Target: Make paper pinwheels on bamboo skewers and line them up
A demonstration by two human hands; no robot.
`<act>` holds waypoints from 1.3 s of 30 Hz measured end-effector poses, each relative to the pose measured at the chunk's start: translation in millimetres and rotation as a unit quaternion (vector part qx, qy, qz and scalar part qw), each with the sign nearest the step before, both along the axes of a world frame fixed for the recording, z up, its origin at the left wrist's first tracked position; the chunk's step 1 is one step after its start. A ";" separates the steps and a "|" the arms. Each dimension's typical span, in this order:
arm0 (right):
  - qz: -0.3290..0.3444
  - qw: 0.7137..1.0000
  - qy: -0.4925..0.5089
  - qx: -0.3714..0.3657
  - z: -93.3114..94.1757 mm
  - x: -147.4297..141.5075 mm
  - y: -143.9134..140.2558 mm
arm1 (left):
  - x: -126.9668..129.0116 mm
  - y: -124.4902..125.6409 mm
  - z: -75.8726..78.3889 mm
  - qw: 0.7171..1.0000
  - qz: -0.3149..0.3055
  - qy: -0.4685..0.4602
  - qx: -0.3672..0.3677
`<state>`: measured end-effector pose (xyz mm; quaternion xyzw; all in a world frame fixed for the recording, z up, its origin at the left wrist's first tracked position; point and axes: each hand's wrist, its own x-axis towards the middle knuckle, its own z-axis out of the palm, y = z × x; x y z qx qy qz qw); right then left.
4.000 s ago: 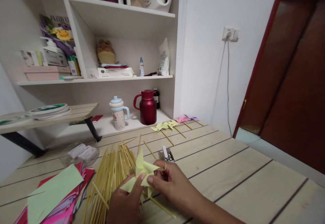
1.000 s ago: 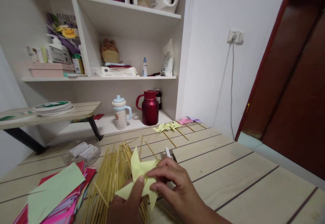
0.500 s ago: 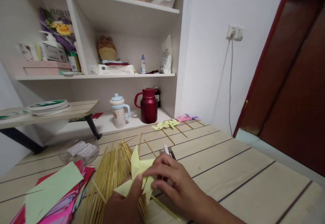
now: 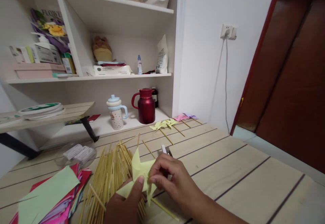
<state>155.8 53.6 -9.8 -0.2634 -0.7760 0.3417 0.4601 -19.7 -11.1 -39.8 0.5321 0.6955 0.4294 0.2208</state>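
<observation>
A pale yellow paper pinwheel [image 4: 138, 168] is between my two hands, its pointed blades spread out. My left hand [image 4: 124, 203] grips it from the lower left, the thumb pressed near its middle. The fingertips of my right hand [image 4: 170, 180] pinch the paper at the pinwheel's right side. Below it a thin wooden stick [image 4: 166, 209] lies slanting to the lower right; whether it is joined to the pinwheel I cannot tell. Many loose sticks [image 4: 109, 169] lie in a heap beside and beneath my left hand. Behind my right hand a small white and metal object [image 4: 166, 150] is partly covered.
A stack of coloured paper [image 4: 50, 193] lies at the left, near a clear container [image 4: 76, 153] with white packets. Finished yellow pinwheels [image 4: 164, 124], with pink and purple ones, rest at the table's far edge. Behind stand a red jug [image 4: 146, 107] and a cup [image 4: 117, 114].
My right fingertips have shifted from near the pinwheel's middle to its right side, and are drawn closer together. My left hand keeps its hold. The whole view has turned slightly right.
</observation>
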 end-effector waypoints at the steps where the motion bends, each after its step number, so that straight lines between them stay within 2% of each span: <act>1: 0.011 1.000 -0.006 0.006 0.5 0.7 -0.4 | -1.1 -0.5 -0.8 1.000 0.000 0.028 0.012; 5: 0.071 0.997 -0.020 0.005 -0.2 2.5 -1.5 | 0.0 -2.0 5.4 0.997 -0.005 0.079 0.000; 8: 0.098 0.995 -0.016 0.013 -2.2 3.0 -1.6 | 7.2 -2.4 18.1 0.995 0.044 0.092 -0.004; 10: 0.090 0.995 -0.018 0.044 -3.1 3.5 -0.9 | 11.2 -3.0 25.2 0.993 0.070 0.100 -0.012; 13: 0.071 0.995 -0.027 0.066 -2.9 4.7 0.7 | 12.6 -4.3 28.2 0.993 0.067 0.093 -0.020; 18: 0.054 0.997 -0.047 0.040 -1.9 5.4 3.3 | 11.8 -5.3 25.1 0.995 0.071 0.065 -0.004; 23: 0.042 0.998 -0.032 0.030 -4.6 4.4 4.6 | 16.3 -4.3 31.1 0.997 0.065 0.019 -0.023; 31: 0.054 0.995 -0.018 0.076 -8.9 6.1 7.2 | 11.1 -3.4 24.4 0.997 0.055 0.039 -0.026; 35: 0.038 0.996 -0.046 0.064 -9.2 6.1 8.1 | 14.6 -3.9 28.8 0.998 0.050 0.041 -0.021; 39: 0.015 0.998 -0.030 0.050 -8.6 4.8 8.4 | 21.7 -4.3 38.3 0.999 0.052 0.006 -0.016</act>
